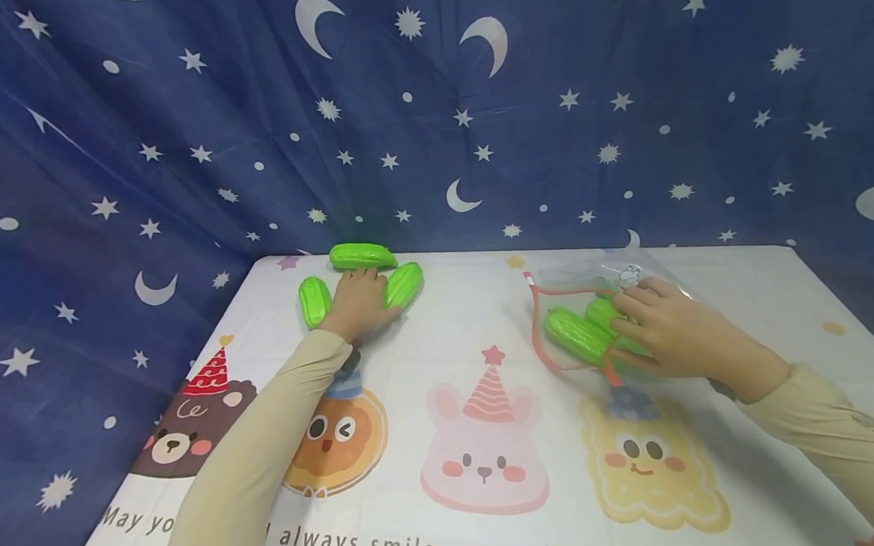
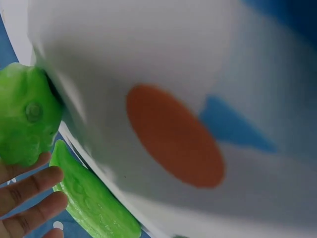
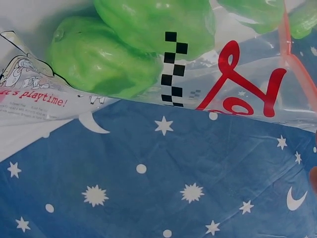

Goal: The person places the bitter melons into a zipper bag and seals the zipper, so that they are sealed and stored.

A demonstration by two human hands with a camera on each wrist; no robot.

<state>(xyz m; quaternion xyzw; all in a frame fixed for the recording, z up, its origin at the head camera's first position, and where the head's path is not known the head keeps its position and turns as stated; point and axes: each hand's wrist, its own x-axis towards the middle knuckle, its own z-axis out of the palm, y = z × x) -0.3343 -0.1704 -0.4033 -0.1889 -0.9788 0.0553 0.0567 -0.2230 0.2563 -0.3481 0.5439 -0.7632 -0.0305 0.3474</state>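
Observation:
Three bumpy, glossy green cucumbers lie near the table's far left: one at the back (image 1: 362,256), one at left (image 1: 314,302), one at right (image 1: 404,285). My left hand (image 1: 362,303) is down among them, its thumb side beside the right one. In the left wrist view its fingers (image 2: 34,186) extend loosely, just under one cucumber's blunt end (image 2: 29,111) and overlapping another (image 2: 94,198). My right hand (image 1: 669,330) grips the edge of a clear plastic zip bag (image 1: 558,286) with an orange-red seal. Inside the bag lie green cucumbers (image 1: 578,335), partly hidden behind the fingers.
A white tablecloth (image 1: 477,321) printed with cartoon faces and lettering covers the table. Behind and left of it hangs a dark blue curtain (image 1: 428,123) with stars and moons. In the right wrist view the bag shows printed red lettering (image 3: 242,82).

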